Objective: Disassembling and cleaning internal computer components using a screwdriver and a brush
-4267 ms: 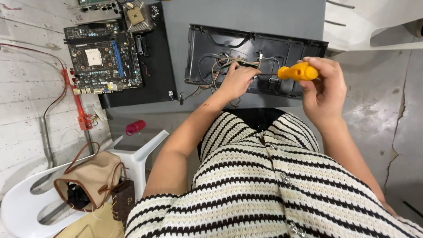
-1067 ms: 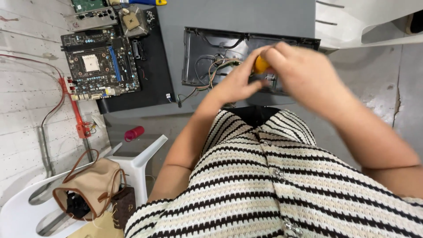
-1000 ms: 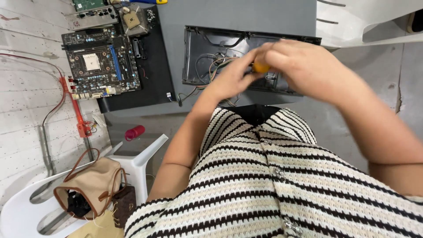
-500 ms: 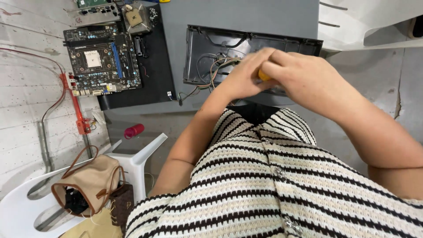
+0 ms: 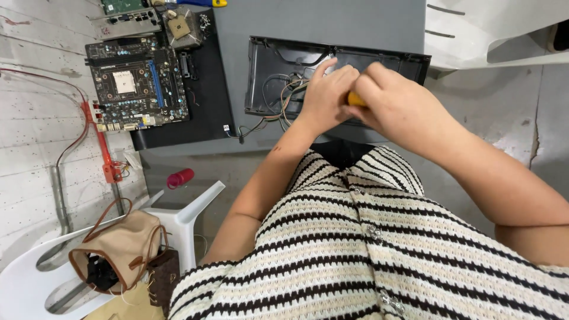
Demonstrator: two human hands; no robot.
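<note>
A black plastic panel [image 5: 267, 77] with thin coloured wires [image 5: 278, 98] inside lies on the grey table [image 5: 332, 24]. My right hand [image 5: 397, 104] is closed around an orange-handled screwdriver [image 5: 354, 99]; only a bit of the handle shows and its tip is hidden. My left hand [image 5: 326, 95] rests on the panel right beside it, fingers curled over the wires and touching the tool's front end.
A computer motherboard [image 5: 136, 83] lies on a black mat [image 5: 207, 112] at the table's left. A white plastic chair [image 5: 184, 219] below holds a tan handbag [image 5: 118, 255]. A pink bottle [image 5: 179, 178] lies on the floor. A red pipe clamp [image 5: 104, 148] hangs on the wall.
My right hand brought the orange screwdriver from the right in over the panel and now meets my left hand there. In the last half second both hands barely shifted.
</note>
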